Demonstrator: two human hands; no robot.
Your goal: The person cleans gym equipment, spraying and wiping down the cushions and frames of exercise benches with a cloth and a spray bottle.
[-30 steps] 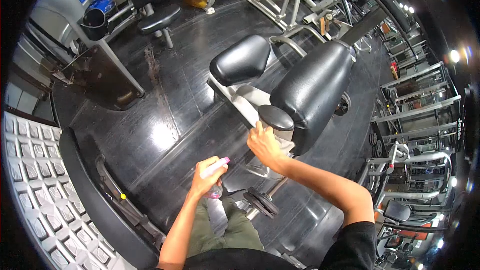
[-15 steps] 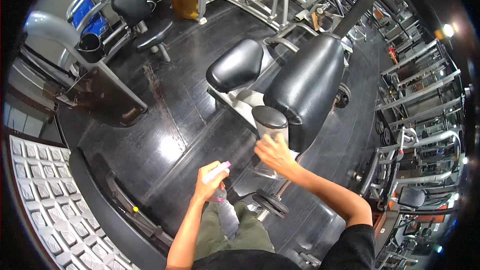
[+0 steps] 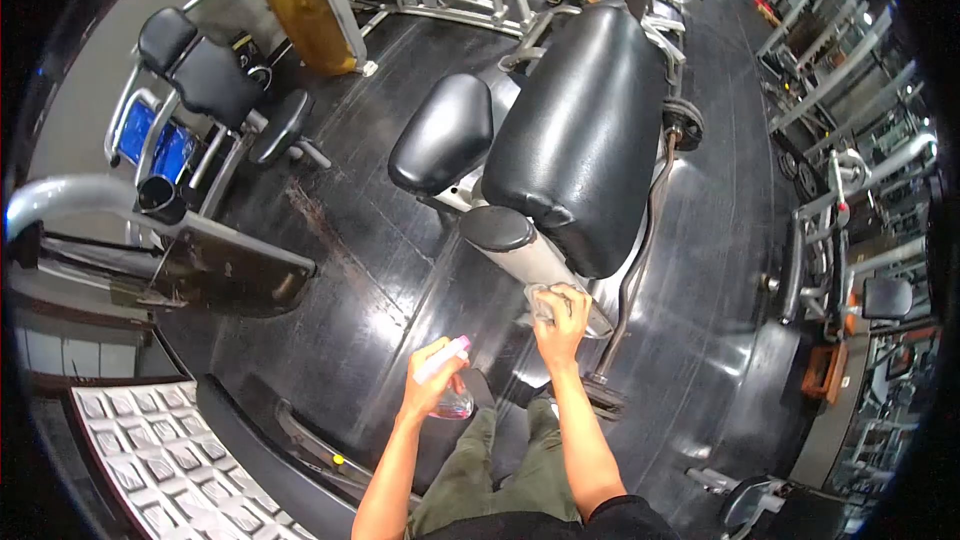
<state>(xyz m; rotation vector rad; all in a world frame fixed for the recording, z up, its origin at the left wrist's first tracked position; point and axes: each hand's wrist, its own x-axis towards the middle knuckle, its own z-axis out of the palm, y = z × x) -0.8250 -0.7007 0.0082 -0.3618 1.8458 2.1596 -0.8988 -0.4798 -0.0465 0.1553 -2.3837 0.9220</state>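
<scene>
My left hand [image 3: 428,386] is wrapped round a spray bottle [image 3: 456,403] with a clear body and a white and pink trigger head. It holds the bottle low, in front of my legs. My right hand [image 3: 562,328] is closed on a crumpled greyish cloth [image 3: 541,306]. The cloth is at the lower part of a light grey metal post [image 3: 535,265], which has a black oval cap [image 3: 498,228]. Right behind this post is a bench with a long black padded backrest [image 3: 572,130] and a smaller black seat pad [image 3: 444,132].
A curved barbell [image 3: 646,245] lies along the bench's right side, with weight plates [image 3: 683,124] at its far end. Exercise machines with a black seat [image 3: 212,86] stand at the left. A white patterned panel [image 3: 150,450] is at the lower left. Racks [image 3: 850,50] line the right.
My right hand has moved down along the post, and the cloth in it now shows. The view has turned, and the bench appears farther left. My left hand still holds the spray bottle.
</scene>
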